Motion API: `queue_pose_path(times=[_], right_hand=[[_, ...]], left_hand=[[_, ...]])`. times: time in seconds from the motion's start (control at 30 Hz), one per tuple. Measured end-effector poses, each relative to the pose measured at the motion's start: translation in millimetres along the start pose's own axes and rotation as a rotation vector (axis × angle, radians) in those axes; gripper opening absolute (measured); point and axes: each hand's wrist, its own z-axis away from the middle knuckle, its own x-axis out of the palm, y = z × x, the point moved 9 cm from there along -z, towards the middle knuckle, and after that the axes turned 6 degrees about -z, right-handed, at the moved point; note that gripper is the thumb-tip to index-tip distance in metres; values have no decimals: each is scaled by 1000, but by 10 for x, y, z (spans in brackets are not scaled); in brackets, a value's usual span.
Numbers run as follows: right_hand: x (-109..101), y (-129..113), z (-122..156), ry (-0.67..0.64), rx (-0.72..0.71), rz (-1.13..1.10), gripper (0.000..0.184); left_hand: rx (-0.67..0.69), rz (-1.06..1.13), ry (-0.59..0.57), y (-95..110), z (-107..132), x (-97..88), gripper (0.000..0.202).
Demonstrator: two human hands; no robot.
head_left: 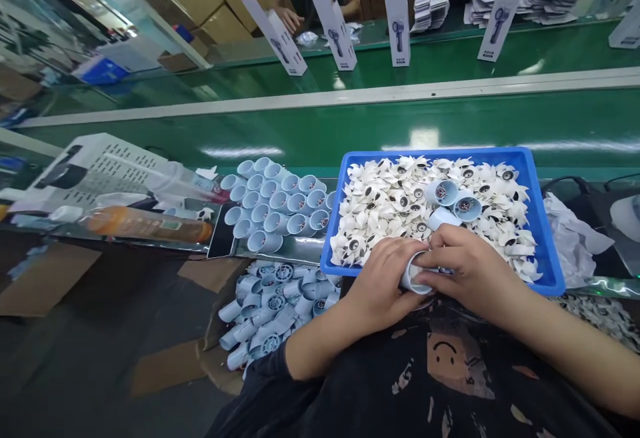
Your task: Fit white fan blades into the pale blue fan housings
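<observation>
Item in hand: one pale blue plastic cylinder housing point(416, 273), short and open-ended, held at lower centre of the frame, against the near wall of the tray and above the person's lap.

Left hand point(383, 285): fingers curled and pressed together around the left side of the housing, cupping it.

Right hand point(467, 266): fingers bent over the housing from the right, thumb and forefinger pinching at its open end; whether a blade piece sits under them cannot be told.

Blue rectangular plastic tray point(543, 225): centre right, filled with small white plastic fan impellers point(385, 201) heaped loosely; three more blue housings point(453, 201) lie on top of the heap.

Standing batch of pale blue housings point(275, 201): left of the tray, packed upright and touching one another on a reflective shelf.

Loose pile of housings with grilles point(270, 308): lower centre left, below the shelf, lying at all angles.

Orange bottle point(147, 223) and white perforated box point(100, 168): left of frame.

Green conveyor belt point(350, 131): across the middle, with upright white cartons point(397, 15) printed with a handheld fan along its far side; other people's hands at the upper edge.

Risk noted: the tray's near edge overhangs the lap, so a push from either wrist could tip impellers out. The housing is gripped only at its ends and may slip.
</observation>
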Motion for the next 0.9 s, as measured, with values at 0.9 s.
queue_pose_path(times=[0.9], right_hand=[[-490, 334, 1455, 431, 169, 225, 16]], left_hand=[[-688, -445, -383, -2762, -1807, -213, 36]])
